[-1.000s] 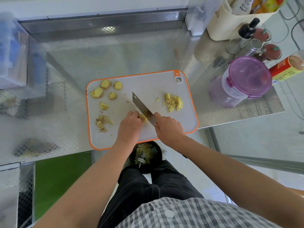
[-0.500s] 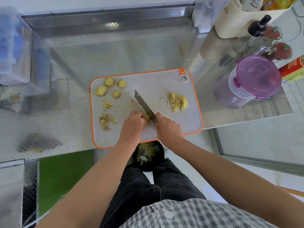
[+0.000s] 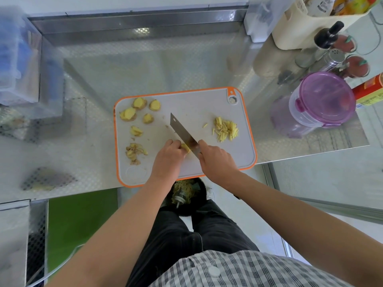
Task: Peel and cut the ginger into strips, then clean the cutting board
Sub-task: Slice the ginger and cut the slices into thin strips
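A grey cutting board (image 3: pixel 194 104) with an orange rim lies on the steel counter. My right hand (image 3: pixel 216 160) grips the handle of a cleaver (image 3: pixel 183 132) whose blade points up-left across the board. My left hand (image 3: pixel 167 160) curls its fingers over a small ginger piece (image 3: pixel 185 148) right against the blade. Several ginger slices (image 3: pixel 136 110) lie at the board's upper left. A heap of peel scraps (image 3: pixel 134 152) sits at the lower left. Cut ginger strips (image 3: pixel 224 129) are piled on the right side.
A purple-lidded container (image 3: pixel 323 100) stands right of the board, with bottles and a shaker (image 3: pixel 333 56) behind it. A cream holder (image 3: pixel 306 21) is at the back right. A dark bin (image 3: pixel 186 195) with scraps sits below the counter edge. Clear boxes (image 3: pixel 18 69) stand at the left.
The knife blade has shifted slightly along the ginger piece under my left hand, and the camera view has drifted a little. The piles on the board have not changed.
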The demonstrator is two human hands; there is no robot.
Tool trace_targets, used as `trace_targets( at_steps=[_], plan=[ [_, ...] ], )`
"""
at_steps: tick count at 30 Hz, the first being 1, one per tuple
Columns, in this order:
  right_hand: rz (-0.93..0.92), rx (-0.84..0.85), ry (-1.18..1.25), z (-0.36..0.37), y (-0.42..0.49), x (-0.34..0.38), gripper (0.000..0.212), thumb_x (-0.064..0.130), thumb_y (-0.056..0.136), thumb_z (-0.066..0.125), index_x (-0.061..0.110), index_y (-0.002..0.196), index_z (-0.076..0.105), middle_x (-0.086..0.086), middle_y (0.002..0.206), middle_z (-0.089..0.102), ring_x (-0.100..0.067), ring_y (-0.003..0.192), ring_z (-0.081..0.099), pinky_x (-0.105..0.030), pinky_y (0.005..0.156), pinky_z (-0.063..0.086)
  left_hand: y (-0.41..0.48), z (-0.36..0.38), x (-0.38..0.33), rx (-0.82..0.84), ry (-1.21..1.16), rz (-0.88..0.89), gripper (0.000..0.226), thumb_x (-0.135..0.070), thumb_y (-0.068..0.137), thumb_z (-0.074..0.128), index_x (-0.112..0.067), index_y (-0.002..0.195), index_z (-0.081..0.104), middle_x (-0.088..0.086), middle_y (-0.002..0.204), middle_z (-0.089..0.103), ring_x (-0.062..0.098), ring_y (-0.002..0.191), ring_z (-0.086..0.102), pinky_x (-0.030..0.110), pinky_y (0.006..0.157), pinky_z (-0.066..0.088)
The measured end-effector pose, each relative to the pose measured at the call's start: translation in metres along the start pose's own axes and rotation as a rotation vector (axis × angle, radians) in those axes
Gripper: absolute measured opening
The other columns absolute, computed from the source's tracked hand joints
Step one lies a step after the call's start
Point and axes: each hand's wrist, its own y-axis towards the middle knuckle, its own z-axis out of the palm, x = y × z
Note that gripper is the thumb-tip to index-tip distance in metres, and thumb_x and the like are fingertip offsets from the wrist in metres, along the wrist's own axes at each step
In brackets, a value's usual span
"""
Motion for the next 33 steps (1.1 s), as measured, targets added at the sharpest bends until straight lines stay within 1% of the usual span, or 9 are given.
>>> trace_targets(
  at_steps=[4,9,12,14,18,23,25,29,33],
  plan=[
    [0.032,0.006,-0.02,0.006,0.006,0.003,0.009,0.01,0.097,0.037,0.013,0.105,0.036,-0.003,0.076,0.046,-0.029,0.065,0.047,-0.034,0.058,0.034,0.0,0.003,0.003,0.002,-0.021,-0.012,0.03,0.013,0.047,0.084,-0.007,0.06,0.066,0.004,0.061,0.05,0.025,0.06,0.049,0.023,0.04,0.034],
    [0.029,-0.033,-0.018,0.017,0.009,0.004,0.007,0.014,0.099,0.037,0.014,0.105,0.036,-0.004,0.086,0.054,-0.029,0.067,0.05,-0.035,0.058,0.036,-0.001,0.003,0.002,0.0,-0.053,-0.024,0.025,0.01,0.054,0.084,-0.007,0.061,0.066,0.005,0.062,0.05,0.026,0.062,0.051,0.027,0.039,0.041],
    [0.017,-0.068,0.078,0.011,0.004,-0.001,0.011,0.023,0.102,0.033,0.013,0.104,0.037,-0.003,0.082,0.052,-0.029,0.067,0.05,-0.035,0.059,0.036,0.0,0.004,0.002,0.0,-0.041,-0.021,0.026,0.011,0.052,0.084,-0.006,0.062,0.067,0.005,0.063,0.051,0.026,0.062,0.051,0.028,0.038,0.042],
    [-0.003,-0.072,0.087,0.006,0.001,-0.002,0.013,0.024,0.102,0.031,0.013,0.107,0.038,-0.004,0.084,0.054,-0.029,0.069,0.051,-0.034,0.06,0.036,0.0,0.003,0.002,-0.004,-0.027,-0.018,0.027,0.012,0.051,0.085,-0.005,0.061,0.066,0.006,0.063,0.053,0.026,0.061,0.051,0.027,0.039,0.041],
    [-0.013,-0.006,0.018,0.002,-0.003,0.0,0.008,0.016,0.1,0.033,0.014,0.107,0.036,-0.004,0.081,0.052,-0.029,0.069,0.05,-0.034,0.059,0.033,0.0,0.002,0.002,-0.002,-0.016,-0.004,0.031,0.013,0.047,0.086,-0.006,0.061,0.066,0.006,0.062,0.053,0.025,0.06,0.051,0.026,0.038,0.041],
    [0.015,0.005,-0.014,0.005,0.003,0.005,0.007,0.013,0.099,0.035,0.014,0.105,0.036,-0.003,0.077,0.048,-0.029,0.067,0.049,-0.034,0.058,0.034,-0.001,0.006,0.004,0.009,-0.015,-0.02,0.03,0.01,0.049,0.087,-0.009,0.061,0.067,0.004,0.063,0.052,0.025,0.062,0.051,0.027,0.038,0.042],
    [0.025,-0.001,-0.012,0.009,0.006,0.006,0.006,0.015,0.099,0.034,0.014,0.105,0.036,-0.003,0.079,0.048,-0.029,0.066,0.048,-0.034,0.058,0.035,-0.001,0.005,0.004,0.006,-0.032,-0.02,0.028,0.009,0.052,0.086,-0.009,0.061,0.066,0.004,0.064,0.052,0.025,0.062,0.05,0.028,0.039,0.042],
    [0.021,-0.033,0.027,0.016,0.007,0.004,0.009,0.02,0.101,0.034,0.013,0.105,0.037,-0.004,0.086,0.055,-0.032,0.071,0.054,-0.036,0.06,0.038,0.0,0.003,0.002,-0.006,-0.057,-0.025,0.026,0.008,0.054,0.085,-0.009,0.06,0.066,0.005,0.064,0.051,0.027,0.063,0.051,0.028,0.038,0.043],
    [0.018,-0.06,0.098,0.01,0.001,-0.002,0.014,0.024,0.101,0.034,0.011,0.107,0.039,-0.005,0.085,0.054,-0.03,0.07,0.05,-0.035,0.06,0.037,-0.001,0.004,0.002,-0.007,-0.03,-0.024,0.026,0.008,0.052,0.086,-0.008,0.059,0.067,0.004,0.064,0.051,0.025,0.063,0.051,0.026,0.039,0.041]
  ],
)
